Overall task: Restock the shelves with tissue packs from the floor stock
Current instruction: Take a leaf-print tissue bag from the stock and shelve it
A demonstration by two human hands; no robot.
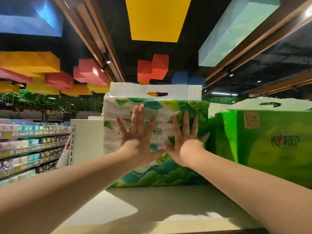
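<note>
Hands flat, fingers spread: left hand and right hand press the front of the upright green-and-white plastic-wrapped tissue pack. Pack stands on the pale top shelf, just beside a bright green tissue pack.

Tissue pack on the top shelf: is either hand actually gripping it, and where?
Neither grips it. The left hand and right hand press flat, fingers straight and spread, against the front face of the tissue pack, which stands upright on the shelf.

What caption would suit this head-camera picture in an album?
Both open hands, left and right, press a leaf-printed green-and-white plastic tissue pack standing on a pale shelf top.
</note>
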